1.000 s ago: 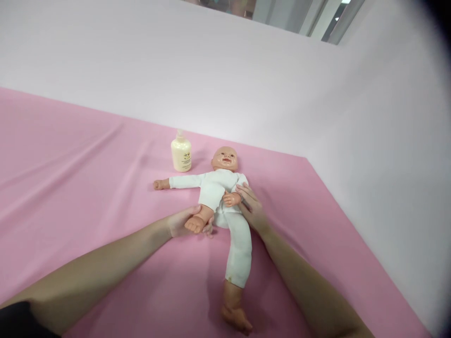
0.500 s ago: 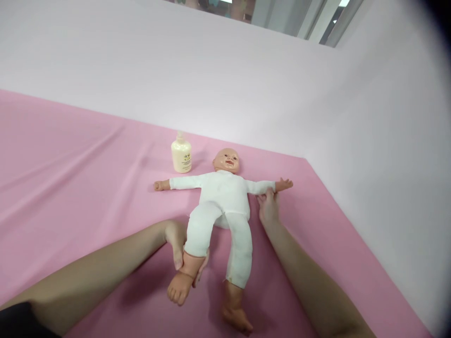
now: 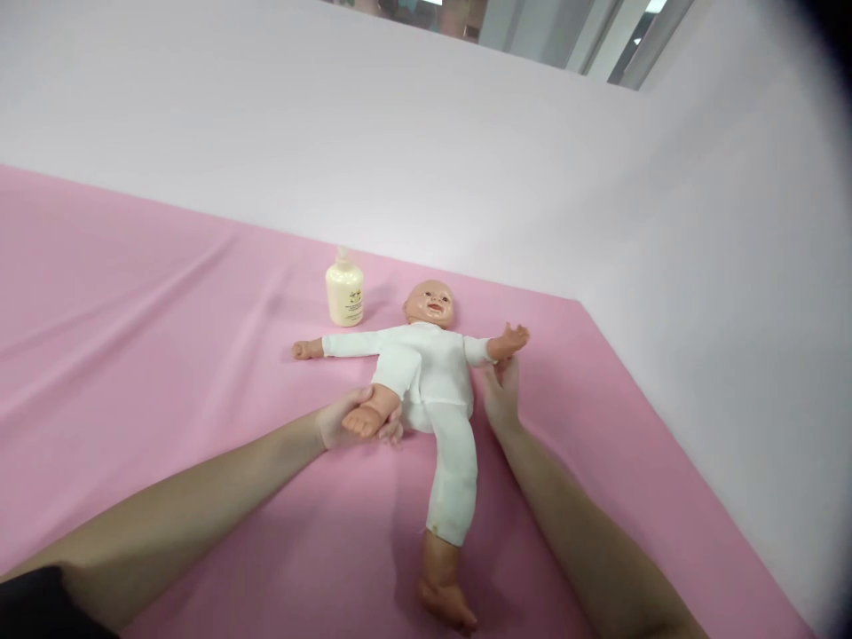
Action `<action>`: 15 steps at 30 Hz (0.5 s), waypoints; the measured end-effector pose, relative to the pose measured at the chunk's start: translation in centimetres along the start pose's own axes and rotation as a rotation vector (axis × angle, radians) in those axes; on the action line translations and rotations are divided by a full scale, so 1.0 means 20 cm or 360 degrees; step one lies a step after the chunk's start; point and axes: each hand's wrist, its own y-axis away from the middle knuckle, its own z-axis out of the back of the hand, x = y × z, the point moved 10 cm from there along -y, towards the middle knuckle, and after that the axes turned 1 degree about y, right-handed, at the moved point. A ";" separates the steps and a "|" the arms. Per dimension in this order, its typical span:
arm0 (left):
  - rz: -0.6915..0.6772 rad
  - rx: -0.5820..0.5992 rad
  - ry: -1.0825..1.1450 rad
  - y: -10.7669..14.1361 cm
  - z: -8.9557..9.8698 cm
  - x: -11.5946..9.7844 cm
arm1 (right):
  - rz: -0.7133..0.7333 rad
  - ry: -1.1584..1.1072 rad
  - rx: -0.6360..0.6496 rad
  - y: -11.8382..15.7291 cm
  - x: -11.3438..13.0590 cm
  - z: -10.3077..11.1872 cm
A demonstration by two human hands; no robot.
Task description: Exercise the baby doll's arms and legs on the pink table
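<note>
A baby doll (image 3: 443,364) in a white suit lies on its back, face up, on a pink sheet (image 3: 166,355). My left hand (image 3: 341,419) is wrapped round the ankle of the doll's leg on the left, which is raised and bent toward the belly. The other leg lies straight, its foot pointing at me. At the right, my right hand (image 3: 502,389) grips the doll's forearm near the wrist, with the fingertips partly hidden behind it. That arm is lifted a little, while the doll's other arm stretches out to the left.
A pale yellow pump bottle (image 3: 345,295) stands upright on the sheet, left of the doll's head. A white wall (image 3: 399,151) rises behind the sheet and continues along the right side.
My left hand has pushed the doll's leg up toward its belly, bending it. My right hand has drawn the doll's wrist inward and slightly up.
</note>
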 end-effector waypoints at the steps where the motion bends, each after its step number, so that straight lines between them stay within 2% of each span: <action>1: -0.0003 0.0012 0.0059 -0.01 0.01 0.00 | 0.0111 0.0107 0.0138 0.01 0.04 -0.05; 4: -0.0002 -0.0005 0.0183 -0.04 0.05 0.01 | 0.0445 0.0426 0.0544 0.07 0.13 -0.19; 7: 0.0042 -0.0043 0.0169 -0.05 0.07 0.04 | 0.0649 0.0615 0.0691 0.11 0.17 -0.24; 11: 0.0015 0.0065 0.0159 -0.04 0.05 0.04 | 0.0576 0.0609 0.0650 0.10 0.15 -0.23; 13: 0.0021 0.0204 0.0106 -0.02 0.01 0.04 | 0.0408 0.0485 0.0521 0.07 0.11 -0.18; 15: 0.0124 0.0357 -0.0058 0.01 -0.04 0.06 | 0.0193 0.0293 0.0307 0.03 0.05 -0.11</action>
